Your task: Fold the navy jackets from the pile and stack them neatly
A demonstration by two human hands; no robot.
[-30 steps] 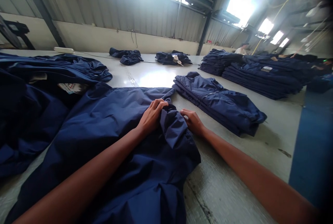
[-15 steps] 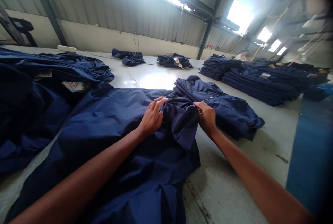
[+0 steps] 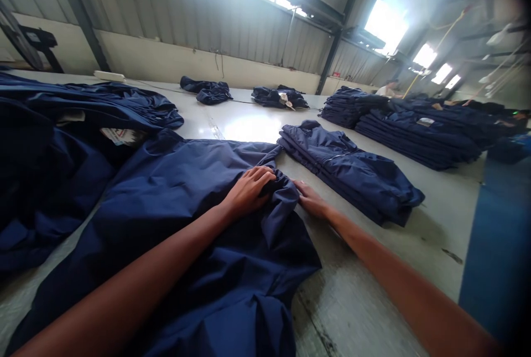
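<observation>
1. Here we go: one navy jacket (image 3: 174, 191) spread on the tabletop (image 3: 373, 268), right in front!
2. Left hand (image 3: 249, 191) is on it, fingers (image 3: 259, 175) curled tight over a bunched fold.
3. Right hand (image 3: 311, 200) sits beside it, fingers (image 3: 301, 187) nearly straight, tips against that fold, no clear hold.
4. Beyond: one folded jacket stack (image 3: 348, 171) just right of the hands, two more stacks (image 3: 415, 135) farther right, two loose bundles (image 3: 205, 91) far off.

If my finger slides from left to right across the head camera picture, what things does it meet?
Heap of navy jackets → spread navy jacket → left hand → right hand → folded navy jacket → stacked navy jackets
</observation>
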